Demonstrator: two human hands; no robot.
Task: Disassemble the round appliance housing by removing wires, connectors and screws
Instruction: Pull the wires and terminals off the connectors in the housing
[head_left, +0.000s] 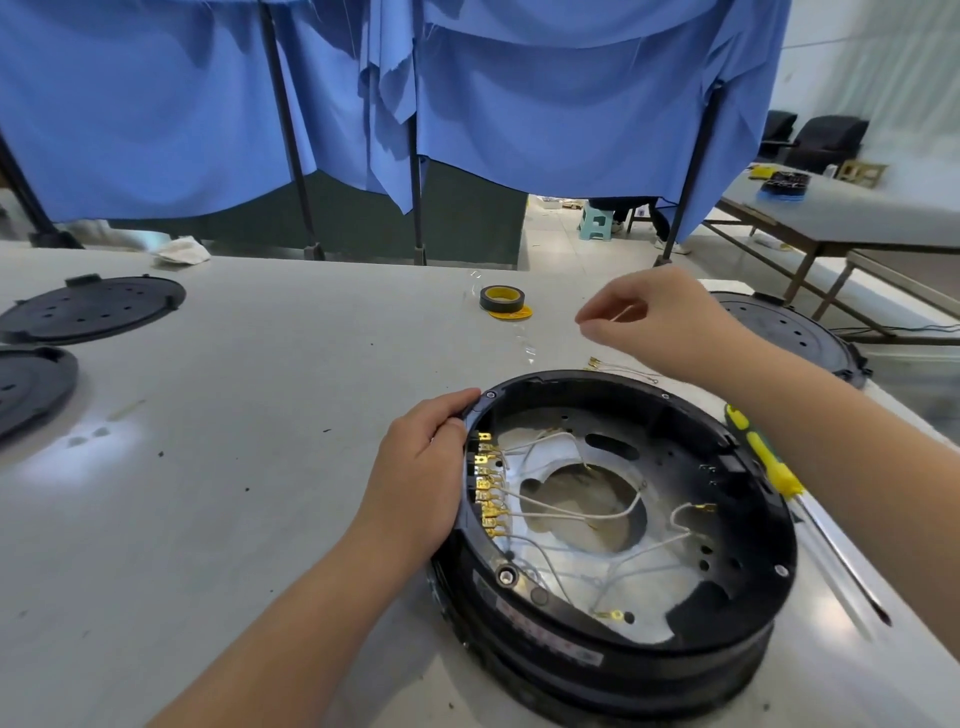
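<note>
From the head camera we see the round black plastic appliance housing (613, 519) lying open side up on the pale grey table (234, 467), near its front right. Our left hand (421, 467) rests against the housing's left rim, fingers curled over the edge, bracing it. Our right hand (654, 322) is raised above the table behind the housing, thumb and fingertips pinched together; a thin pale strand seems to run between them, probably a freed wire, though it is too fine for us to be sure.

Inside, a row of brass spade connectors (488, 488) lines the left wall, and white insulated wires (576, 512) loop across the silver floor plate. A few loose wires with brass terminals (618, 368) lie on the table just behind the rim.

To do this step well, we judge we should set whatever we hold with those loose wires, keep the left hand bracing, and pull each connector straight off by its metal tab, not by the wire. The yellow-handled screwdriver (779, 467) lies just beside the right rim, ready for the rim screws (505, 574).
</note>
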